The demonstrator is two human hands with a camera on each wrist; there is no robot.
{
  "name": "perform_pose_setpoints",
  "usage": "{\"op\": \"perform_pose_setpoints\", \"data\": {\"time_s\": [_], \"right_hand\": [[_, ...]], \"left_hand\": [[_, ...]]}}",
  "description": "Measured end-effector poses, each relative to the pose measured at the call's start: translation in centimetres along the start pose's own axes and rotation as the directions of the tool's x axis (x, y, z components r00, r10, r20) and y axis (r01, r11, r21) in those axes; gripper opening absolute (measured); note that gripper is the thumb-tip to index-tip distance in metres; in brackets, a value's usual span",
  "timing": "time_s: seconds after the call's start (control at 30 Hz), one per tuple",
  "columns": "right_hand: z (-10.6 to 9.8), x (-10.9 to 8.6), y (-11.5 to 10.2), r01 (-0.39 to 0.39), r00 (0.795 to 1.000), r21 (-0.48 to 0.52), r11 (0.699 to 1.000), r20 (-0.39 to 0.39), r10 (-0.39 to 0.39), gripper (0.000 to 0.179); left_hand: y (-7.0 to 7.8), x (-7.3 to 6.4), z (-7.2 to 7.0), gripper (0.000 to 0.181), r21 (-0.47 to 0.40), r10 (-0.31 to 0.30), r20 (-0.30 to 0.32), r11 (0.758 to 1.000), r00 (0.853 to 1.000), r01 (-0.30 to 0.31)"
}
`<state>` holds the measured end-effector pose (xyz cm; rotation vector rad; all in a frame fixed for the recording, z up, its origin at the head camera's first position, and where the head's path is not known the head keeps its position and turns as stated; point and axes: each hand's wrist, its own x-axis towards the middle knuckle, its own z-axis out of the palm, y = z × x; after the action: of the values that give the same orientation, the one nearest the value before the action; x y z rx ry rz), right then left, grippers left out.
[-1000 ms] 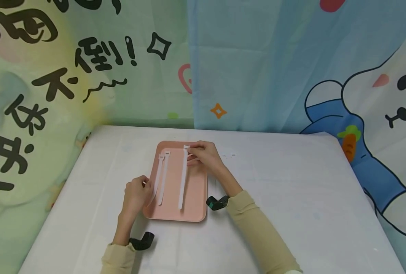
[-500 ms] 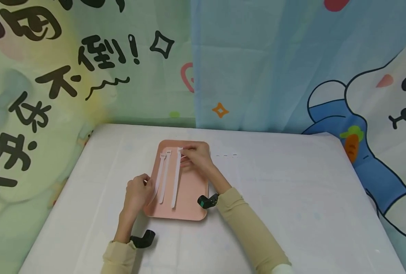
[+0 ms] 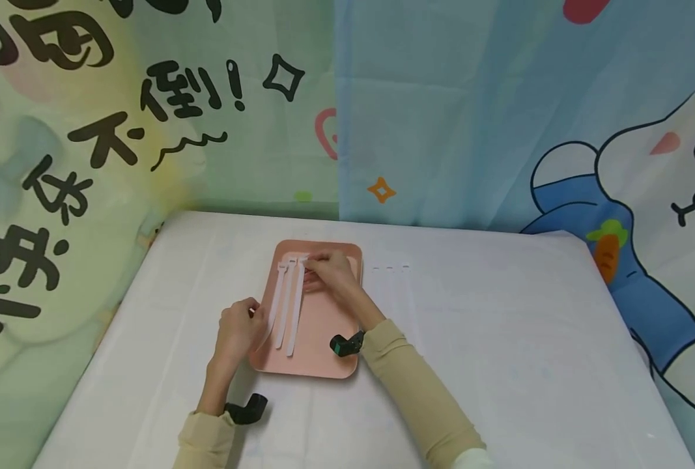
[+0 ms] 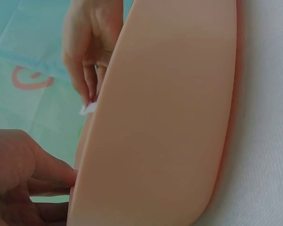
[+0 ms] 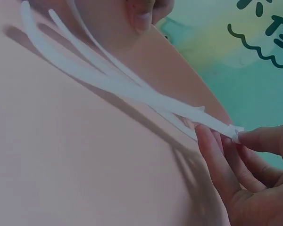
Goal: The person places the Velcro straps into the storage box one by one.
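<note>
- Three white strips (image 3: 285, 305) are lying side by side over the pink tray (image 3: 329, 332); the rightmost strip (image 3: 296, 312) is sitting closest to its neighbour, and in the right wrist view it is passing across it.
- Right hand (image 3: 331, 270): thumb and fingertips are pinching that strip's head end, no gap left between them. Risk: the head is small and thin, so a loosening pinch could be letting it twist or slip.
- Left hand (image 3: 237, 329): thumb and fingers are closing on the tray's left rim; firmness cannot be told. Risk: uneven pull here could be tilting the tray, sliding all strips.
- Risk: heads are crowding; a sideways nudge could be snagging or overlapping them.
</note>
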<state>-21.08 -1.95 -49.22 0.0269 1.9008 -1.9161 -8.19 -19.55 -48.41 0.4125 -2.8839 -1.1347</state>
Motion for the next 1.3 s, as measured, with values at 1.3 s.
{"op": "perform_pose_setpoints", "data": {"time_s": [1.3], "right_hand": [[0.4,0.4,1.4,0.087,0.996,-0.237,0.968,-0.015,-0.093,0.019]], "left_hand": [[0.0,-0.3,-0.1,0.015,0.005,0.034,0.004,0.999,0.999,-0.034]]}}
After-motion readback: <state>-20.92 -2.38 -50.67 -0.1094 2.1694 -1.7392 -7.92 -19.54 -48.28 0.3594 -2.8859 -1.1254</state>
